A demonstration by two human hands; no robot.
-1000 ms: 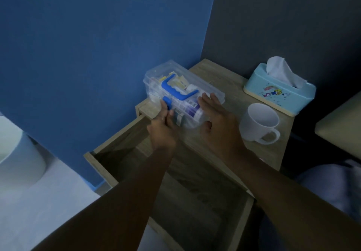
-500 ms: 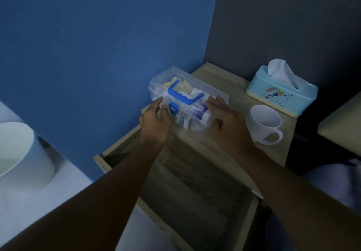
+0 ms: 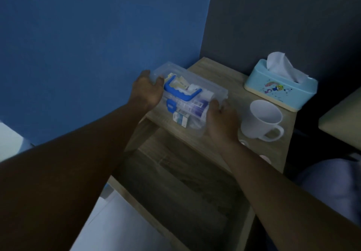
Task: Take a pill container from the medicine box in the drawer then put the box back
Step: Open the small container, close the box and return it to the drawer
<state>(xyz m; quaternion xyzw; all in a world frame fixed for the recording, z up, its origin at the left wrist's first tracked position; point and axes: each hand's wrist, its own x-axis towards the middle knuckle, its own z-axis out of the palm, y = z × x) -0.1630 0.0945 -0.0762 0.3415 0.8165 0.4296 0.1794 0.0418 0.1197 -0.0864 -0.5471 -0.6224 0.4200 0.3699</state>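
Note:
A clear plastic medicine box (image 3: 211, 89) with a blue handle (image 3: 180, 92) and a blue front latch sits on the wooden nightstand, lid down. Packets and small cartons show through its walls. My left hand (image 3: 147, 91) grips the box's left end, fingers curled over the far corner. My right hand (image 3: 221, 119) holds its right end from the near side. The drawer (image 3: 175, 182) below stands pulled out, its dark wooden inside showing nothing. No separate pill container can be made out.
A white mug (image 3: 260, 120) stands just right of my right hand. A light blue tissue box (image 3: 279, 86) sits behind it. The nightstand top (image 3: 220, 75) meets a blue wall on the left and a dark wall behind. Two small round things (image 3: 264, 158) lie near its front edge.
My left hand has slid from the front latch to the box's left end, and my right hand has moved to the right end. The box has stayed in place.

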